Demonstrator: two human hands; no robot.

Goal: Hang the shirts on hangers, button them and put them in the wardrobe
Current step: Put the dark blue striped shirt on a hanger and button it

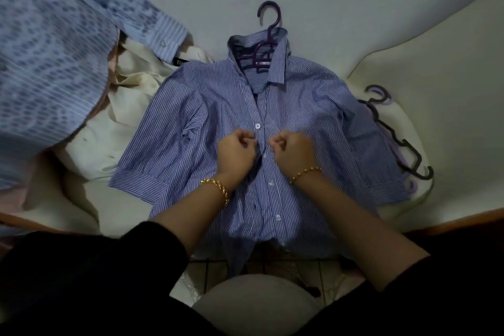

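Two hands are covering the middle of the striped shirt [313, 123], so it is hard to tell whether the button [264, 156] between them is going through its hole. The left hand [236, 154] is clenching on the left front edge and the right hand [293, 153] is pinching the right front edge, with their knuckles lying close together. One fastened-looking button is sitting just beyond them and others are running nearer, towards the hem. The shirt is lying flat on the bed [436, 63], collar far. Its near hem is hanging over the bed's edge into shadow. The purple hanger [268, 27] is poking out at the collar, its shoulders hiding inside the cloth.

Spare hangers [403, 144] are lying to the right, partly tucked under the right sleeve. To the left, a cream garment [131, 95] and a pale blue shirt [54, 63] are piling up, the latter cut off by the frame. A black label [180, 61] is showing there, its white letters too small to read.
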